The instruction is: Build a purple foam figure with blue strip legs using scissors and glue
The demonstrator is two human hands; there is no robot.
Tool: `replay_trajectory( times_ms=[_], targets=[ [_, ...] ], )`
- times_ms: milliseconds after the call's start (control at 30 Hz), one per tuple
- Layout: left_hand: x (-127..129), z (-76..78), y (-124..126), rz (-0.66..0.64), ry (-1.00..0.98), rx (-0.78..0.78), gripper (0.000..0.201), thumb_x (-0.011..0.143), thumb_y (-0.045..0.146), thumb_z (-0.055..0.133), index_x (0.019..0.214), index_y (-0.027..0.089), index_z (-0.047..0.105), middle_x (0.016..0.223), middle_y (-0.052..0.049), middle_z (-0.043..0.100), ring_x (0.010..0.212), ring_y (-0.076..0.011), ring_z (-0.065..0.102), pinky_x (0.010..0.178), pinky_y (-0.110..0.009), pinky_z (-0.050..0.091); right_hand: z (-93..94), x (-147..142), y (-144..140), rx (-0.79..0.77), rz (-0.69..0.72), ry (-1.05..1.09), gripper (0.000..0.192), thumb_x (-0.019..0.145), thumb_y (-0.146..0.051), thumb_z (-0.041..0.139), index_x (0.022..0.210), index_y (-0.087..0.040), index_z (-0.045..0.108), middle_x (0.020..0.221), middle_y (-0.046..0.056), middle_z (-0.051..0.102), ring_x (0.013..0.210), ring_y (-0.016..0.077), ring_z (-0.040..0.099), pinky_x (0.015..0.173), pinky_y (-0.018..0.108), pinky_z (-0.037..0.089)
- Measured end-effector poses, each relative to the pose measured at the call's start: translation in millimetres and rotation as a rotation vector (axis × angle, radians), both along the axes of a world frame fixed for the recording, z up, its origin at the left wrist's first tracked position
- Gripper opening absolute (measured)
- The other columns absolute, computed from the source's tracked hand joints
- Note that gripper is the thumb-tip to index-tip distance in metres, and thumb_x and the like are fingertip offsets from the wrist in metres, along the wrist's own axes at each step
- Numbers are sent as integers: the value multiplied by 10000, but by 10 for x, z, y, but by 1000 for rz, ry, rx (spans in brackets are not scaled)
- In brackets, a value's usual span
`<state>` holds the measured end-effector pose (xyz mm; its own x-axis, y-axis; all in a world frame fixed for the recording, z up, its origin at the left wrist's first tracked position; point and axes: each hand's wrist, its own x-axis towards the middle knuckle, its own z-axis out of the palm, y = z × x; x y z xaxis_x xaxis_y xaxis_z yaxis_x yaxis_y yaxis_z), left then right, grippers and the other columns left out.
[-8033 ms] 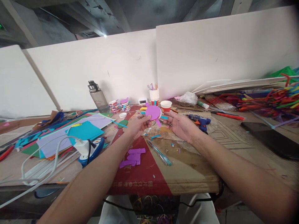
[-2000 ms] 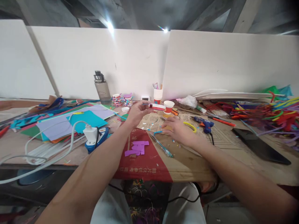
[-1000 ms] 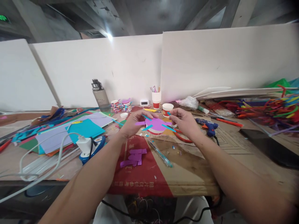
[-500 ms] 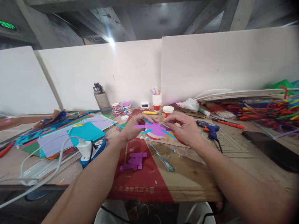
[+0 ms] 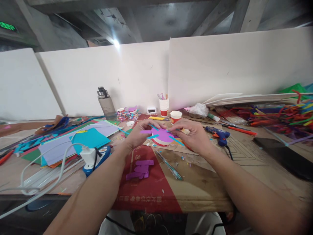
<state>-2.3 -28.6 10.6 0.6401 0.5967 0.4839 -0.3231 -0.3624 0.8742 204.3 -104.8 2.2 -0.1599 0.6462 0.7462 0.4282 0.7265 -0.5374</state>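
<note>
Both hands meet on one piece: a purple paper disc point(image 5: 161, 134) sitting on a short red-and-white cup section, with teal strips point(image 5: 176, 140) radiating off its edge. Landmark: the red-and-white paper cup point(image 5: 175, 116) at the back of the bench. The disc sits just in front of that cup, slightly to its left, and appears to be held a little above the cardboard sheet point(image 5: 195, 163).

Left hand point(image 5: 139, 134) closes around the disc's left rim, thumb on top, fingers curled behind. Right hand point(image 5: 193, 133) comes in from the cup's near-right side, fingertips pinched at the disc's right edge where a teal strip runs out toward the person; exactly what the pinch holds is too small to tell.

Disc face is roughly level, tilted slightly toward the camera. The strip's long axis runs diagonally, away from the cup. Right hand is nearer that strip.

Loose purple offcuts point(image 5: 140, 165) and a pen point(image 5: 168, 160) lie well in front of the cup, untouched.
</note>
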Motion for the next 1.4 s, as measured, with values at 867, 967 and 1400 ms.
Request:
replay_trajectory(
  times_ms=[867, 967, 1400],
  targets=[
    [15, -19, -7, 35, -44, -108, 230, 605, 279, 872, 732, 158, 722, 912, -114, 754, 961, -257, 703, 878, -380, 540, 2, 1, 36, 92, 9, -42, 161, 854, -207, 667, 874, -326, 773, 869, 0, 754, 866, 198, 646, 797, 375, 481],
    [10, -34, 1, 56, -30, -111, 227, 611, 273, 869, 737, 153, 723, 910, -120, 751, 931, -252, 706, 856, -374, 546, -6, -3, 49, 78, 32, -28, 169, 855, -195, 659, 859, -320, 773, 858, 1, 756, 886, 197, 647, 821, 380, 480],
    [139, -162, 54, 157, -224, -424, 332, 564, 233, 888, 810, 137, 687, 698, -1, 676, 601, -83, 604, 615, -206, 514, -50, 55, 113, -396, 110, 367, 312, 867, -425, 606, 1114, -253, 689, 1131, 40, 692, 938, 176, 605, 790, 315, 460]
  ],
)
